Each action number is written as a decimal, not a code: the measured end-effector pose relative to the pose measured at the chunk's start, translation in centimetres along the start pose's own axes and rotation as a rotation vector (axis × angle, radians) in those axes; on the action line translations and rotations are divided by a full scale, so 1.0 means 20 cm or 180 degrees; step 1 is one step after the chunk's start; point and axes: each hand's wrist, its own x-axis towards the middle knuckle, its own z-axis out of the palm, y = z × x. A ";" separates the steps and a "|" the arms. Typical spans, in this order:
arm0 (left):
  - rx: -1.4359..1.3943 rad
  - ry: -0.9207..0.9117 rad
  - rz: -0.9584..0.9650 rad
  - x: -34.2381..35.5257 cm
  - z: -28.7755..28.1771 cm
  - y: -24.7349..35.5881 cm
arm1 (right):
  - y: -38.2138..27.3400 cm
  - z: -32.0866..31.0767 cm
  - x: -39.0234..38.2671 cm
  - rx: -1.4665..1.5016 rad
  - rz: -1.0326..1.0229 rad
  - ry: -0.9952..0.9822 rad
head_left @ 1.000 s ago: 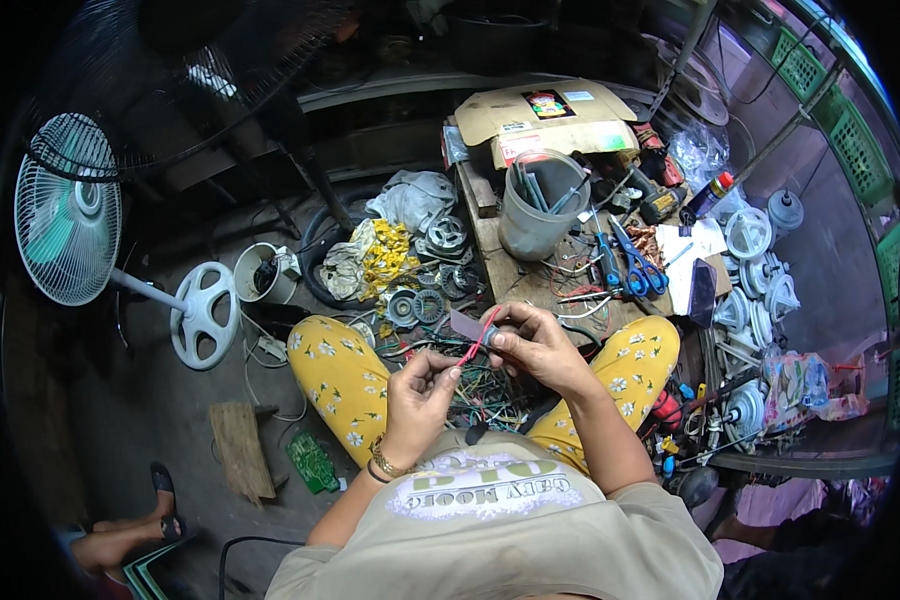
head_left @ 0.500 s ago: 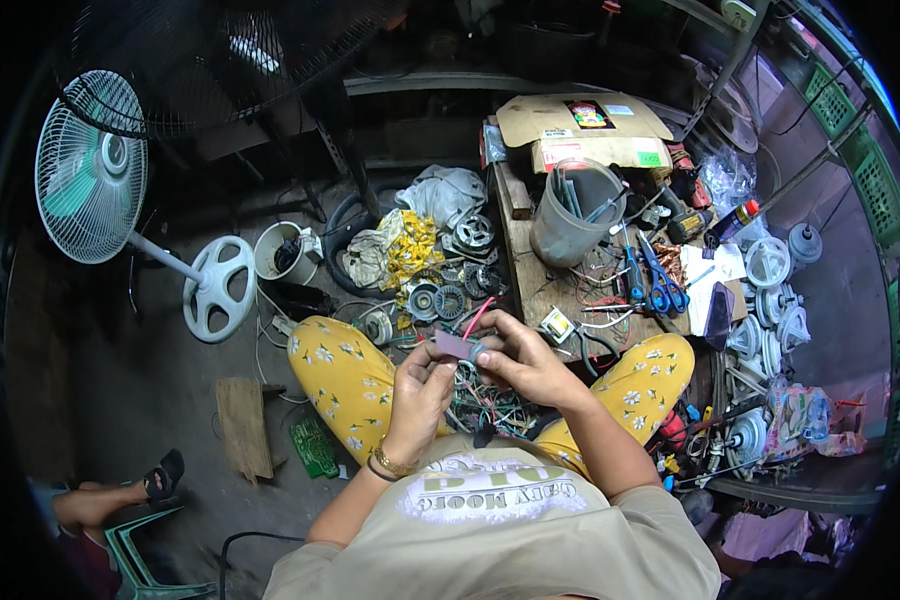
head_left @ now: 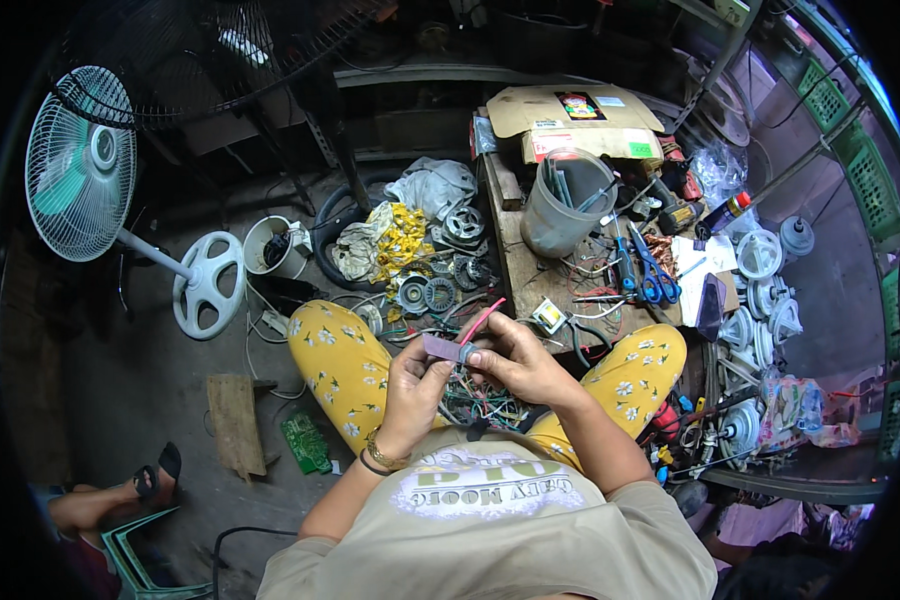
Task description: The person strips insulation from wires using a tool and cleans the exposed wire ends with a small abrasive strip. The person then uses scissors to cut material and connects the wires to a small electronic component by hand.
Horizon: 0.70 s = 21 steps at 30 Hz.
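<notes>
In front of my lap, a flat greyish-purple strip (head_left: 442, 347) is held between both hands. My left hand (head_left: 415, 385) pinches its left end between thumb and fingers. My right hand (head_left: 523, 365) is closed on the strip's right end, where something small and grey sits by the thumb; I cannot make out what it is. A pinkish-red wire (head_left: 483, 319) slants up beside my right fingers, its lower end hidden. Below the hands, a tangle of coloured wires (head_left: 480, 398) lies between my knees.
A low wooden bench (head_left: 530, 290) holds a plastic bucket (head_left: 568, 208), blue-handled scissors (head_left: 655, 275) and a small transformer (head_left: 549, 316). Motor parts (head_left: 425, 292) lie beyond my left knee. A fan (head_left: 82, 165), a wood block (head_left: 235, 425) and a green circuit board (head_left: 306, 443) are leftward. Another person's foot (head_left: 155, 482) shows lower left.
The view has shifted slightly, so the surroundings sit a little further left. The strip has tilted a bit between my fingers, and the red wire shows more. The other person's second sandal is now visible.
</notes>
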 end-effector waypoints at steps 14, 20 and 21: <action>-0.1215 -0.0506 -0.1278 0.02 -0.01 0.01 | -0.03 -0.09 0.00 0.0322 -0.0209 0.0372; -0.1640 -0.0799 -0.1600 0.03 -0.04 0.01 | -0.09 -0.23 0.03 -0.0204 -0.0109 0.0676; -0.1688 -0.0863 -0.1597 0.03 -0.05 0.00 | -0.10 -0.25 0.03 -0.0351 -0.0046 0.0747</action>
